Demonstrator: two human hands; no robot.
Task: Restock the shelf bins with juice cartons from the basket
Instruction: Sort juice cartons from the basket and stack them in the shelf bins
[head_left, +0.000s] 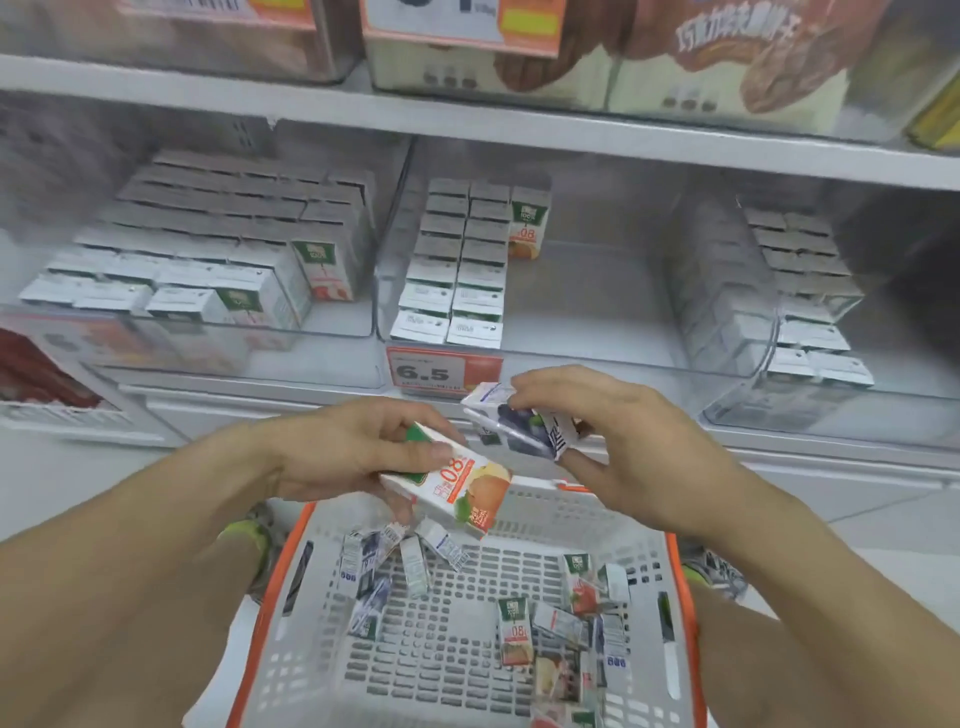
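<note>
My left hand (332, 447) grips an orange carton (457, 483), thumb on its top face and fingers curled underneath, so the carton juts out to the right of the palm, tilted down toward the basket. My right hand (623, 441) holds a purple carton (519, 421) just left of its palm, fingers curled over the top, thumb below. The two cartons sit near each other, the purple one slightly above and beyond the orange one; I cannot tell whether they touch.

Directly below both hands is the basket (524, 499), grey mesh with an orange rim. In it lie loose cartons (566, 618): a small cluster under my left hand, a larger scatter under my right wrist, tipped at mixed angles.

Beyond my hands, on the shelf, stand three clear bins. The left bin (291, 332), up and left of my left hand, is packed with cartons in rows. The middle bin (571, 312), straight ahead above a price tag (441, 370) reading 6.5, holds two rows along its left side plus one carton at the back; its right part is bare. The right bin (727, 322), beyond my right hand, holds rows of cartons.
</note>
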